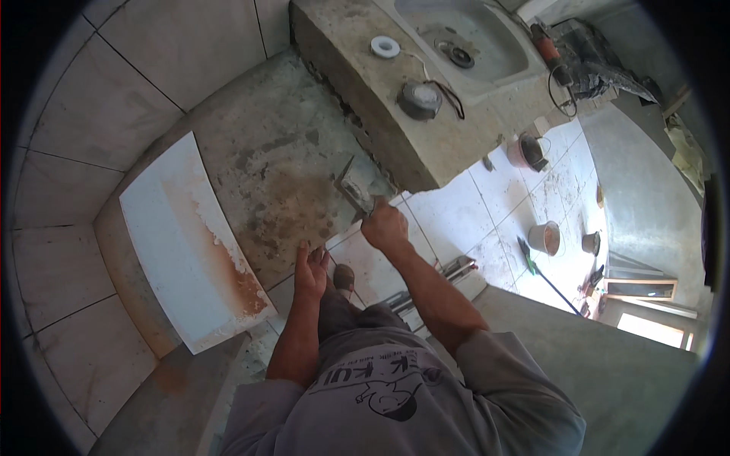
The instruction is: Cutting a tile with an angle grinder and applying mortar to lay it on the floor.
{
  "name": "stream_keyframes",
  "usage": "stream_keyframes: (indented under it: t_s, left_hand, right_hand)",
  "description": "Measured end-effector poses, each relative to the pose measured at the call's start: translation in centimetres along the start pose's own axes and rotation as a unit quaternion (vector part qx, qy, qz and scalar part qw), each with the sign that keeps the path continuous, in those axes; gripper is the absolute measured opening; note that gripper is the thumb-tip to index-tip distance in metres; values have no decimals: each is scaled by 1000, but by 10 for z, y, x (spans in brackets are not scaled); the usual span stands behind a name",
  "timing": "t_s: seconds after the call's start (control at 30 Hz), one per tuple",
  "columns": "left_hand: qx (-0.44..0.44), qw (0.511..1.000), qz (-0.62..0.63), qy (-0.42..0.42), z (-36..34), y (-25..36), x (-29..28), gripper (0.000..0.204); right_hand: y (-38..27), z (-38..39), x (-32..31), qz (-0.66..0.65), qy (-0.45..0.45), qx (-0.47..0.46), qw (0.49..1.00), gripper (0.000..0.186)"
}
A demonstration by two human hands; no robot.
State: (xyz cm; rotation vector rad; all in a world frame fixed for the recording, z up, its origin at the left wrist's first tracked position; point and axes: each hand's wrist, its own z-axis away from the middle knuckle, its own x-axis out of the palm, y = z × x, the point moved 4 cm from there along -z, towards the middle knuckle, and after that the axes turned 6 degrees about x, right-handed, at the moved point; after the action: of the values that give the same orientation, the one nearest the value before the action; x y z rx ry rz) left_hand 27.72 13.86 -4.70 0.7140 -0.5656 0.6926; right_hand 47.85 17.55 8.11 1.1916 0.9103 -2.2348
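"While the concrete counter (pixel 435 140) looms across the top, a stained cement surface (pixel 243 121) spreads out beside it, and what's that on the left?"

"A long white panel (pixel 179 247), brown grime down its right side, flanking the cement! Smaller again, the trowel (pixel 356 190), out ahead of the person, between panel and counter. It's small and dim up there, so I can't swear to how its blade tilts."

"Where's the danger?"

"At the counter's ragged lower edge, I'd say. The blade sits near it, so a wide flick of the wrist could clip the concrete and jar the tool. On the other side, a careless sideways sweep of the free arm could knock the panel's near corner."

"And the hands?"

"Lovely contrast! The right hand (pixel 386 226) is wrapped around the handle, forearm stretched forward and slanting inward. The left hand (pixel 310 270) is empty, fingers loosely spread, poised ahead of the body, just beside that panel."
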Motion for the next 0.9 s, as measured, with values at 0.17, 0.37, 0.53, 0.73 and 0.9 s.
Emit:
stream_keyframes:
  t_s: [0.17,0.37,0.53,0.73,0.9]
  left_hand:
    - [-4,1000,-17,-5,-5,2,2,72]
    - [-28,998,-41,29,2,3,-7,73]
    - [-20,998,-51,43,18,8,-31,67]
    - [-11,997,-53,61,20,27,-39,65]
    - [-35,994,-45,95,22,29,-45,57]
  right_hand:
    - [-47,47,-26,-77,23,-106,991,35]
    - [15,69,-3,4,-118,-146,982,29]
    - [21,84,3,-44,-86,-85,992,27]
    - [31,49,0,-26,-22,-165,986,24]
    - [13,58,4,-3,-65,-6,998,30]
